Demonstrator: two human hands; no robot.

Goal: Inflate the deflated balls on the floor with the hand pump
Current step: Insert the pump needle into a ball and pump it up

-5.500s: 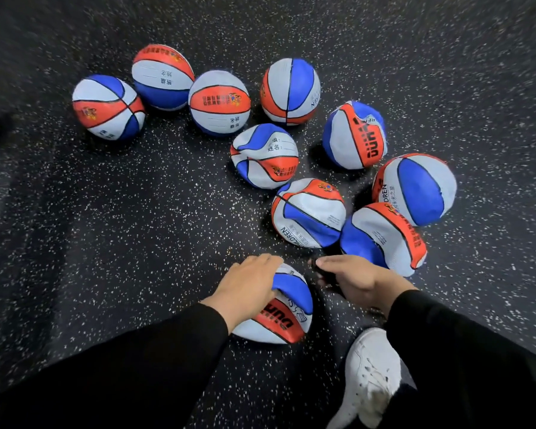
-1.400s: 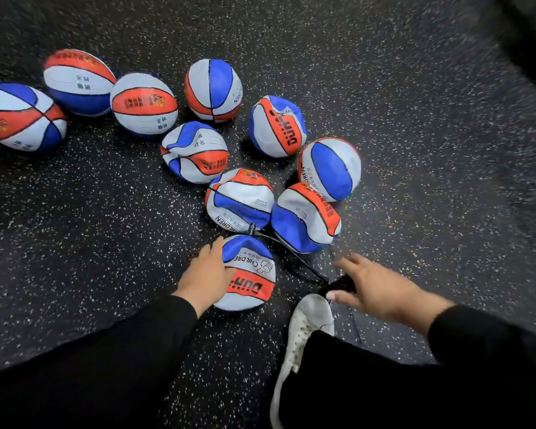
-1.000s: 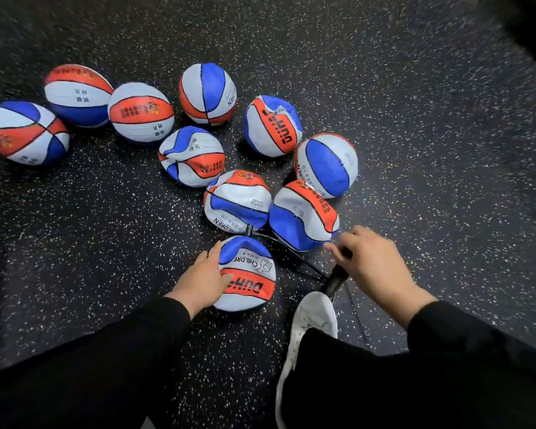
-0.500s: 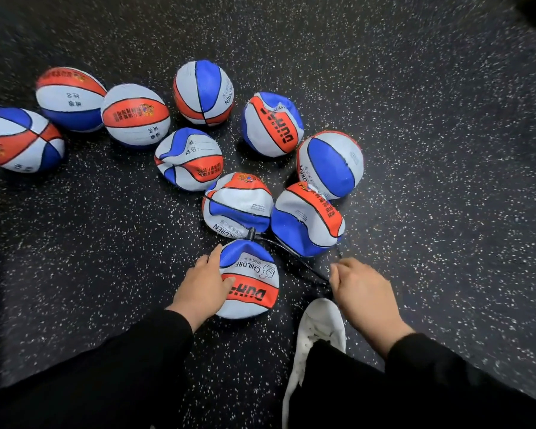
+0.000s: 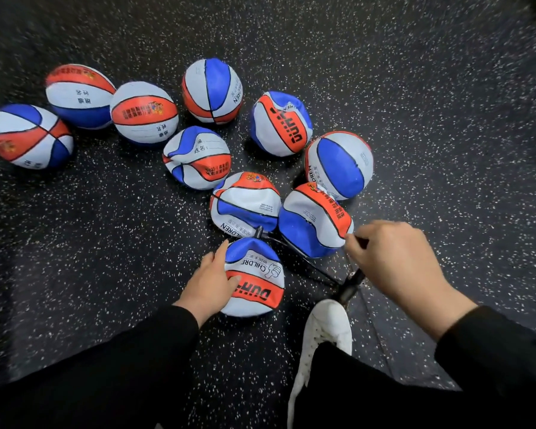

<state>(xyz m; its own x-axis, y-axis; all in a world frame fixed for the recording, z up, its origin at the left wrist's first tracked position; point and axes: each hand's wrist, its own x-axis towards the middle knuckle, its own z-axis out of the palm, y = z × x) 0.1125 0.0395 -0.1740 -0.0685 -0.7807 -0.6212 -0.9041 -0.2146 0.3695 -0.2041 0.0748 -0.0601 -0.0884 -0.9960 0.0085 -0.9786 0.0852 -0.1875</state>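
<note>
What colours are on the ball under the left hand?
The ball has blue, white and orange-red panels with black seams and lettering, seen in the head view.

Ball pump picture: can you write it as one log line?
left hand steadies ball | right hand grips pump | hose in ball

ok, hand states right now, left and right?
Left hand: open, fingers resting flat on the nearest ball.
Right hand: closed around the pump handle, raised above the pump barrel.

Dark rubber floor (image 5: pixel 415 88) flecked all over with white specks.
</note>
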